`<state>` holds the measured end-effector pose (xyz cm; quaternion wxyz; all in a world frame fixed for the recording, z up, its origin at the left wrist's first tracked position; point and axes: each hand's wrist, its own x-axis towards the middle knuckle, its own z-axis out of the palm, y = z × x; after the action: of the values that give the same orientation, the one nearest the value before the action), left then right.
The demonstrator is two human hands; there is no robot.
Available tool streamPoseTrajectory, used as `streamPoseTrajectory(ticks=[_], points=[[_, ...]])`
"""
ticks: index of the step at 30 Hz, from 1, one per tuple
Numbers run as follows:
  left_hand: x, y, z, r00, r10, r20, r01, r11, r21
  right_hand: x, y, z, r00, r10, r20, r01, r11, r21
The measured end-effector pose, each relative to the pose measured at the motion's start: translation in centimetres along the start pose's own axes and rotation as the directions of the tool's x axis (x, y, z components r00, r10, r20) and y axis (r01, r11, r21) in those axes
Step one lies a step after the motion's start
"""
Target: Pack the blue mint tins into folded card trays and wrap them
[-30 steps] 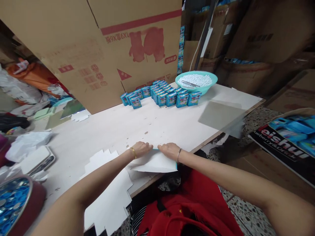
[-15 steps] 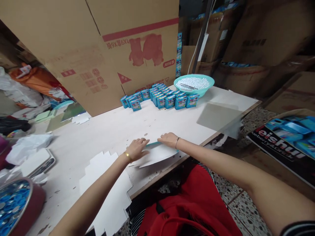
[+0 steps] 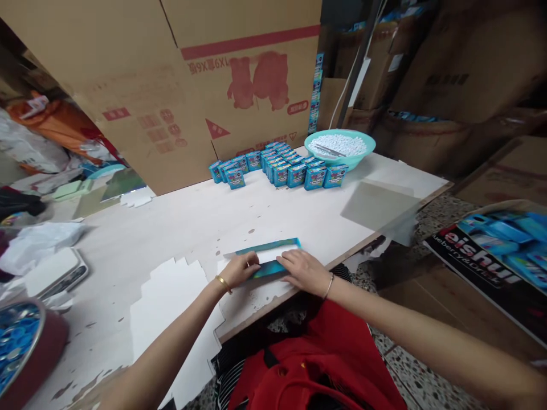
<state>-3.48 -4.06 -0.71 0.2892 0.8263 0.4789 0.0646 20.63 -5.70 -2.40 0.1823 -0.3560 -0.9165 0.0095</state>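
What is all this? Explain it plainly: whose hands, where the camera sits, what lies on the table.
No machine: a person works bare-handed, filmed by a camera worn on the head, looking down. The left hand and right hand press on a folded blue-and-white card sheet at the near edge of the pale wooden table. Left of it lie flat white card blanks. Farther back stand small blue printed boxes and a teal plastic bowl of white pellets.

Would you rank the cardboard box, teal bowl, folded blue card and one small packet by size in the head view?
cardboard box
teal bowl and folded blue card, about alike; the card is nearer
small packet
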Motion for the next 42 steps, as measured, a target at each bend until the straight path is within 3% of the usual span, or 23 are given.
streamPoseTrajectory(ticks=[4, 6, 8, 13, 15, 20, 24, 27, 30, 35, 40, 42], points=[[-1.7, 0.4, 1.7, 0.966, 0.239, -0.098, -0.191, 0.917, 0.351, -2.1, -0.9, 2.8, 0.999, 0.039, -0.027, -0.042, 0.994, -0.104], [-2.5, 0.8, 2.4, 0.963, 0.249, -0.098, -0.177, 0.867, 0.465, -2.1, -0.9, 3.4, 0.998, 0.065, -0.01, -0.065, 0.991, -0.118], [-2.8, 1.2, 2.9, 0.98, 0.186, -0.072, -0.127, 0.863, 0.49, -1.7, -0.9, 3.3, 0.993, 0.103, 0.053, -0.097, 0.989, -0.108], [-1.8, 1.9, 2.3, 0.996, -0.069, -0.064, 0.086, 0.946, 0.313, -0.3, -1.2, 1.6, 0.937, 0.21, 0.278, -0.202, 0.978, -0.058], [-1.1, 1.9, 1.5, 0.991, -0.133, 0.0, 0.13, 0.97, 0.206, 0.3, -1.3, 1.0, 0.901, 0.233, 0.367, -0.226, 0.972, -0.063], [0.8, 0.8, -0.4, 0.965, -0.113, 0.238, 0.111, 0.994, 0.022, 1.6, -0.5, 0.1, 0.803, 0.258, 0.537, -0.274, 0.96, -0.052], [2.1, -0.3, -0.9, 0.92, -0.075, 0.385, 0.1, 0.994, -0.046, 2.5, 0.7, -0.2, 0.762, 0.203, 0.616, -0.248, 0.969, -0.012], [2.6, -0.5, -1.1, 0.903, -0.078, 0.423, 0.111, 0.992, -0.053, 3.0, 1.1, -0.5, 0.735, 0.163, 0.658, -0.225, 0.974, 0.01], [2.3, -0.2, -1.1, 0.912, -0.115, 0.393, 0.133, 0.991, -0.017, 3.4, 1.2, -0.6, 0.721, 0.131, 0.68, -0.195, 0.981, 0.018], [0.5, 2.4, 0.9, 0.959, -0.194, 0.206, 0.182, 0.98, 0.075, 3.9, 2.0, -0.5, 0.74, 0.088, 0.667, -0.127, 0.992, 0.01], [0.4, 6.8, 5.4, 0.962, -0.271, -0.026, 0.272, 0.953, 0.134, 3.3, 4.1, -1.6, 0.869, -0.03, 0.494, 0.081, 0.993, -0.082], [0.6, 7.8, 5.8, 0.963, -0.248, -0.108, 0.26, 0.958, 0.122, 2.4, 4.0, -2.3, 0.915, -0.063, 0.398, 0.124, 0.984, -0.129]])
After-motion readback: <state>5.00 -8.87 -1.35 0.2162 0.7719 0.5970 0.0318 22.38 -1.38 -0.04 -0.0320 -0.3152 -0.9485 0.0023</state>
